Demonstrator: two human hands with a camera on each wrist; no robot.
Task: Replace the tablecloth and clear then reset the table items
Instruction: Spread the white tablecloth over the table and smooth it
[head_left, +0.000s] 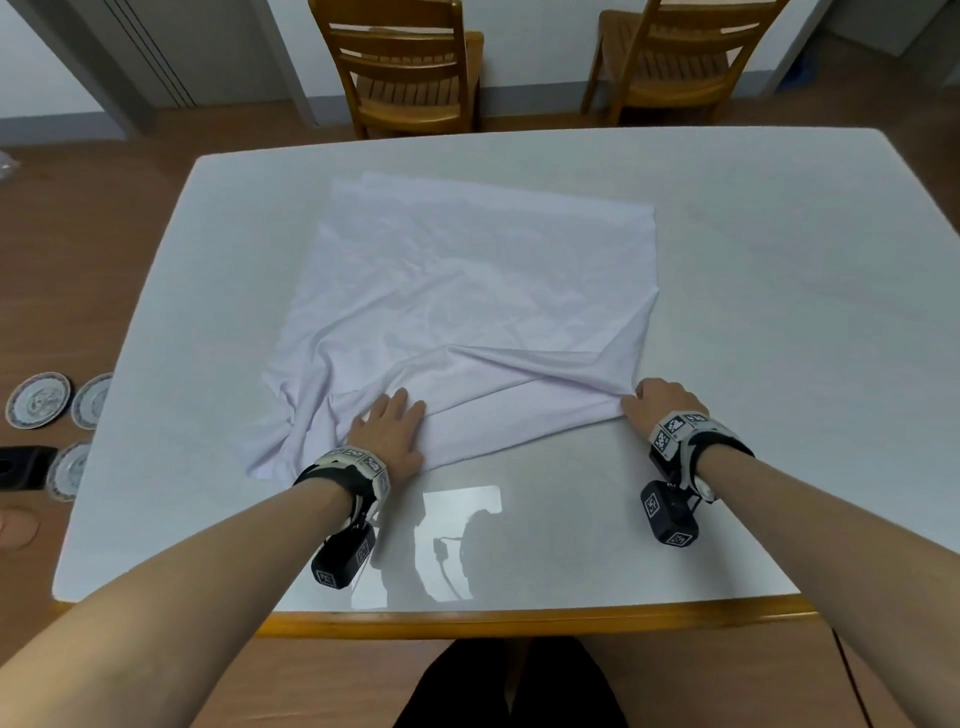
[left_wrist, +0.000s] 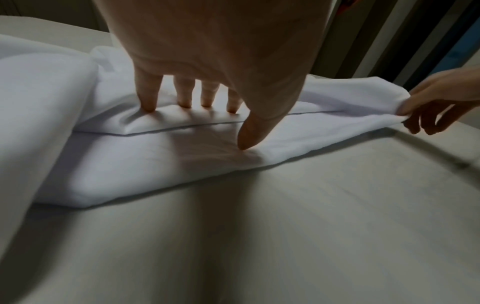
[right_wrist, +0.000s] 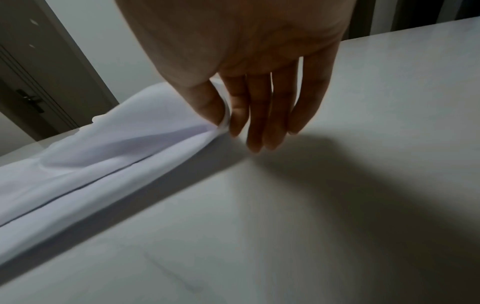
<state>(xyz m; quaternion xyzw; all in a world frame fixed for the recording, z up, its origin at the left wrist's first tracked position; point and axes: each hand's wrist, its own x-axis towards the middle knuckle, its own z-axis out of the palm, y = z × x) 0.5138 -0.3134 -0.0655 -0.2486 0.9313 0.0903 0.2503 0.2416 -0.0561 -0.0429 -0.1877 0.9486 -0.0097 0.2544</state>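
A pale lilac-white tablecloth (head_left: 467, 291) lies folded and wrinkled on the white table (head_left: 753, 260). My left hand (head_left: 389, 431) presses flat on its near edge, straight fingertips (left_wrist: 149, 105) and thumb pushing into the folded layers of the tablecloth (left_wrist: 130, 160). My right hand (head_left: 660, 402) pinches the tablecloth's near right corner (right_wrist: 222, 123) between thumb and forefinger, lifting it slightly off the table; its other fingers (right_wrist: 267, 123) hang straight. That right hand (left_wrist: 436, 102) also shows in the left wrist view, holding the corner.
Three patterned plates (head_left: 39, 400) and a black object (head_left: 21, 467) lie on the brown floor left of the table. Two wooden chairs (head_left: 410, 67) stand beyond the far edge. The table's wooden rim (head_left: 519, 621) runs just before my legs.
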